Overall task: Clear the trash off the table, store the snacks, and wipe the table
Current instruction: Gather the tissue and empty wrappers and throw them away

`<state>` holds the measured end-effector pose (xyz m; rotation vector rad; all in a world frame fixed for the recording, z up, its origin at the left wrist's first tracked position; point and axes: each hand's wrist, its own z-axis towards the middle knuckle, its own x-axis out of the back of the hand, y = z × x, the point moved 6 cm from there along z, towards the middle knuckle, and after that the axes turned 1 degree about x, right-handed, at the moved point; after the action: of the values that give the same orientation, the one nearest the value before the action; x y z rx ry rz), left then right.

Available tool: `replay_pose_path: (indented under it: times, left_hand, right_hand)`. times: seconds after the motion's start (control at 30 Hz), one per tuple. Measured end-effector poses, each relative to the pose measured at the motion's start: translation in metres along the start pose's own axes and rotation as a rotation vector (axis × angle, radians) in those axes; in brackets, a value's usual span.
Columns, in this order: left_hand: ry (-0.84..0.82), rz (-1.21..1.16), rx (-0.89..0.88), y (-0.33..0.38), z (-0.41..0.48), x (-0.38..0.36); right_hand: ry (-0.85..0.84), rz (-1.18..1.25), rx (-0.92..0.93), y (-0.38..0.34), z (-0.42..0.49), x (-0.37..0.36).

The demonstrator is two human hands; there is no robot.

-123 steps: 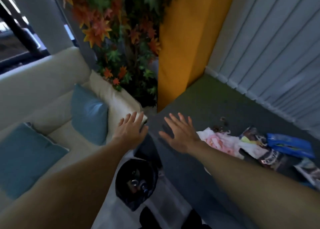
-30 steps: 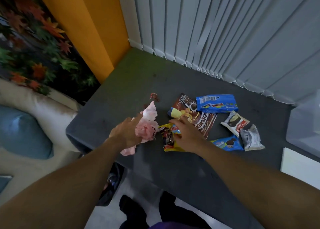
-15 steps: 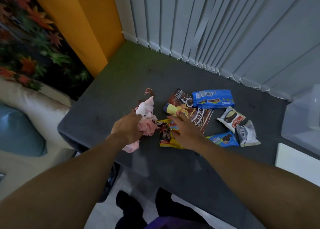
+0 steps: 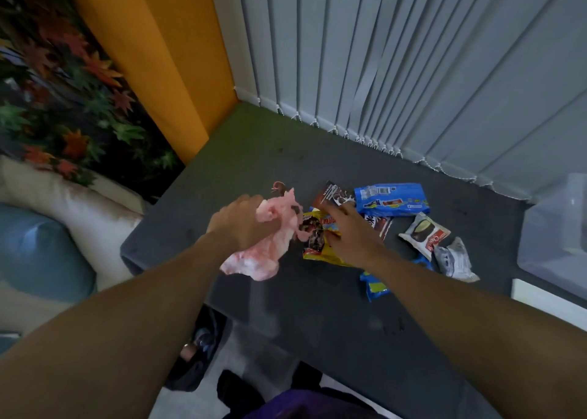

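The pink crumpled trash [image 4: 270,253] is at the left end of the pile on the dark table [image 4: 317,317]. The left hand [image 4: 244,228] has its fingers curled tight around it, and a loose bit hangs out below. The right hand [image 4: 352,233] lies on the yellow wrapper [image 4: 317,255] just beside it, with fingers reaching toward the brown wrapper [image 4: 333,194] — I cannot tell if it is pinching anything or only pressing down.

To do this step well, I think the right hand should grab only the flat, torn wrappers and leave the full packs alone. The blue pack [image 4: 390,199] and the white snack pack [image 4: 424,234] look puffy and closed, so they are likely snacks to store. Bunch the floppy stuff into a ball so no bit drops — thin wrappers slip out easily. The black trash bag [image 4: 193,374] sits on the floor by the table's near left edge, so the left hand has only a short way to go. Lift the trash, don't drag it.
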<state>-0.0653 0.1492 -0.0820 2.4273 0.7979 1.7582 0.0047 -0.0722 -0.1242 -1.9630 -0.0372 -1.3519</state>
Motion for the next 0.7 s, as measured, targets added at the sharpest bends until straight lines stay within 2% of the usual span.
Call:
replay_pose_path:
  times: [0.2,0.33,0.43,0.7]
  left_hand:
    - [-0.120,-0.031,-0.074,0.000,-0.001,-0.035]
    - [-0.215,0.207,-0.142,0.002,-0.007,-0.064]
    - [-0.266,0.307,-0.114,0.002,-0.009,-0.080]
    - [-0.063,0.208,-0.091,0.006,-0.004,-0.056]
  right_hand:
    - [-0.018,-0.027,-0.018,0.009,-0.009,-0.007]
    - [-0.037,-0.042,-0.027,0.015,-0.015,-0.017]
    - [-0.047,-0.041,-0.028,0.018,-0.019,-0.023]
    - [-0.041,-0.034,-0.023,0.014,-0.019,-0.012]
